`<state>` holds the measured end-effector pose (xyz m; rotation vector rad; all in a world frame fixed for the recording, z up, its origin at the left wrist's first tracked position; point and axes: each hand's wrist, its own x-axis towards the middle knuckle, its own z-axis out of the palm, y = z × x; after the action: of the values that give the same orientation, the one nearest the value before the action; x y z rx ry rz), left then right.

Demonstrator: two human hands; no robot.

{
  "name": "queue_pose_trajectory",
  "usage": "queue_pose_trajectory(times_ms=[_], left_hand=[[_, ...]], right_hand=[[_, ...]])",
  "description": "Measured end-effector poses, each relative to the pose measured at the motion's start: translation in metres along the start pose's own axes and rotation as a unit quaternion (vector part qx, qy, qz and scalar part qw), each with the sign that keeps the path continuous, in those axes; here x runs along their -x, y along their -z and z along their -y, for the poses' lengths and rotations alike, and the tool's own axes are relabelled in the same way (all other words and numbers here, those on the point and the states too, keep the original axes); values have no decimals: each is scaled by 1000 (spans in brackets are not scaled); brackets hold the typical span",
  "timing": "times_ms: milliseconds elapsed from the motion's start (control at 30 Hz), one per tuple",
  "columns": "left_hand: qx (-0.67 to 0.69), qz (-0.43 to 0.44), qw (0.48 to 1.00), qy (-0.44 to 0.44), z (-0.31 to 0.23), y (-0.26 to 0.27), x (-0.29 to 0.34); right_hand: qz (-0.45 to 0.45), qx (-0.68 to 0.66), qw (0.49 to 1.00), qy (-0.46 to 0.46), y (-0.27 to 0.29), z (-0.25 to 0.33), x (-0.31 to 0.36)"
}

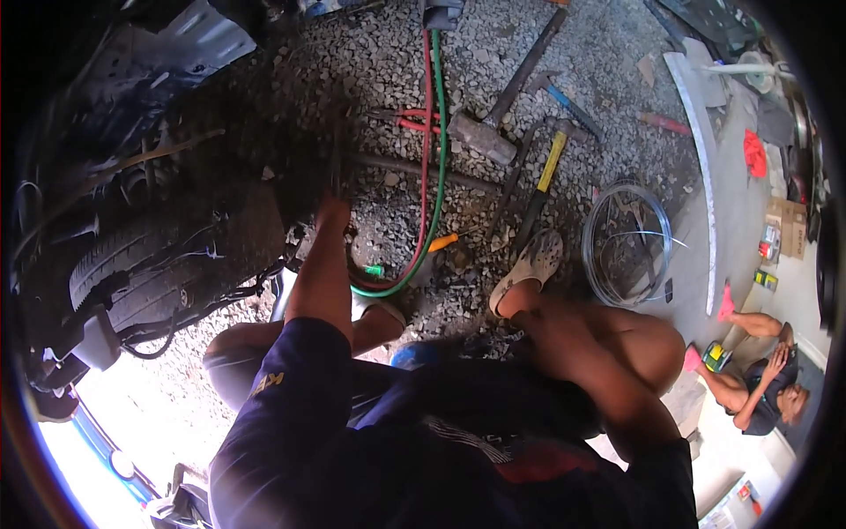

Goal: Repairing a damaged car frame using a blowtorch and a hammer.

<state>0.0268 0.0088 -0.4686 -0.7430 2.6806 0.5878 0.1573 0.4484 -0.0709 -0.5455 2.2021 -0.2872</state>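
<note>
My left arm reaches forward to the gravel beside the vehicle. My left hand point(333, 212) is in deep shadow, next to a dark, narrow shape. Its fingers do not show clearly, nor whether it holds that shape. My right hand point(548, 328) is low against my bent right leg, dark and blurred, its fingers hard to make out. Ahead of my left hand lie red-handled pliers point(418, 120). A red and a green hose point(438, 159) run past them. An orange-handled tool point(443, 242) lies between my feet.
At left is a vehicle's underside with a tire point(132, 264). On the gravel lie a sledgehammer point(485, 137), a yellow-handled hammer point(552, 163), a blue-handled hammer point(573, 113) and a wire coil point(627, 242). A pale metal strip point(696, 167) edges the floor. Another person point(765, 375) sits at right.
</note>
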Motion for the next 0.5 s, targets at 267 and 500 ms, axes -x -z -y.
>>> queue_pose_trajectory(times_ms=[267, 500], left_hand=[[27, 278, 960, 6, -81, 113, 36], [237, 323, 913, -79, -202, 195, 174]], right_hand=[[-50, -70, 996, -31, 14, 10, -15], [-118, -245, 962, -32, 14, 45, -48]])
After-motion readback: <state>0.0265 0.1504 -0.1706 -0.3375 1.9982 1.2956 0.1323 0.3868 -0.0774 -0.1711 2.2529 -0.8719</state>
